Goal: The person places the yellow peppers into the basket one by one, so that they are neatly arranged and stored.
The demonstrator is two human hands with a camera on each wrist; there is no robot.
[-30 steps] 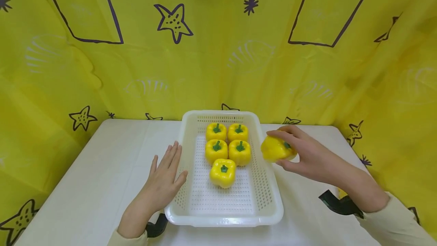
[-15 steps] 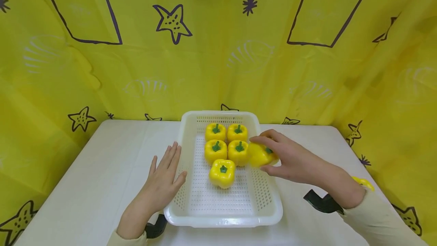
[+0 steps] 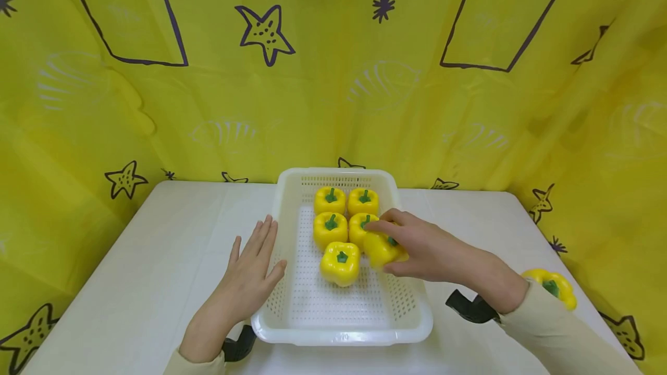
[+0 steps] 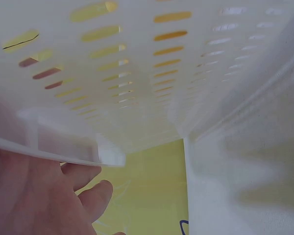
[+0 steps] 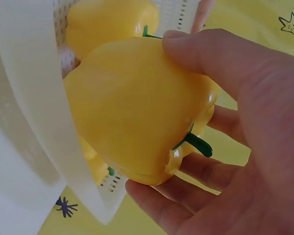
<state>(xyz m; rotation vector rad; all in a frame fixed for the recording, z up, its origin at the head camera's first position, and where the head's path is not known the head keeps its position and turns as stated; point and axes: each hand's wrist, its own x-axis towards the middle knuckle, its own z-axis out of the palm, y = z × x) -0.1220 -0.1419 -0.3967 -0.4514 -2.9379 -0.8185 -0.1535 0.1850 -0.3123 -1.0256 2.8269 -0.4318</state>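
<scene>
A yellow bell pepper with a green stem [image 5: 137,107] is gripped between the thumb and fingers of my right hand [image 3: 424,247], tilted over the right side of a white plastic basket [image 3: 341,335]. In the basket several more yellow peppers stand stem up: two at the back, two in the middle row and a front one [image 3: 340,264] on its own. My left hand [image 3: 252,274] rests with straight, spread fingers on the basket's left rim. In the left wrist view, its fingers [image 4: 83,176] lie along the rim beside the slotted wall [image 4: 147,98].
Another yellow pepper [image 3: 552,288] lies on the white table [image 3: 130,282] at the right, partly behind the right sleeve. A yellow curtain [image 3: 323,103] with drawn starfish hangs behind the table and along both sides. Black straps [image 3: 471,307] are at both wrists.
My right hand has carried the pepper leftward from outside the basket to over its right side. The pepper on the table has come into view behind the arm. My left hand stays put.
</scene>
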